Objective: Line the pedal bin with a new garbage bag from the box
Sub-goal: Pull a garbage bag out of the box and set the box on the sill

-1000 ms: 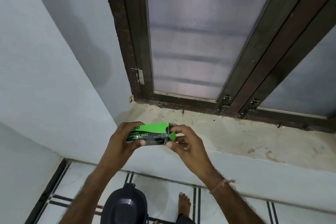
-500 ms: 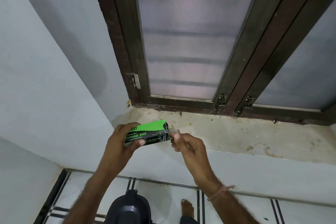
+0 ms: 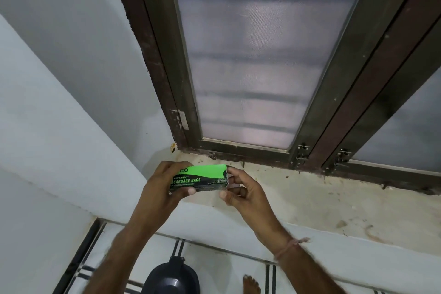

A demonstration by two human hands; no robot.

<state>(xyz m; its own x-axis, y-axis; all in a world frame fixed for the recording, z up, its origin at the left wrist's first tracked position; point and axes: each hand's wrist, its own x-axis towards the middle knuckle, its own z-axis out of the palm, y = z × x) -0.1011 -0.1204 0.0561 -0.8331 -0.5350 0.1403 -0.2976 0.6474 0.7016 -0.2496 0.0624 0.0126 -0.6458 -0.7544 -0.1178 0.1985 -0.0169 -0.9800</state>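
The left hand [image 3: 164, 184] grips the green garbage bag box [image 3: 202, 178] above the window sill [image 3: 310, 198]; the right hand [image 3: 241, 188] pinches its right end. The black pedal bin [image 3: 171, 279] stands on the floor below

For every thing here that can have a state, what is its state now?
Box: held above the sill, end looks shut, no bag out.
Left hand: grips the box.
Right hand: fingers at the box's right end.
Bin: on the floor, lid down.
Window: shut.
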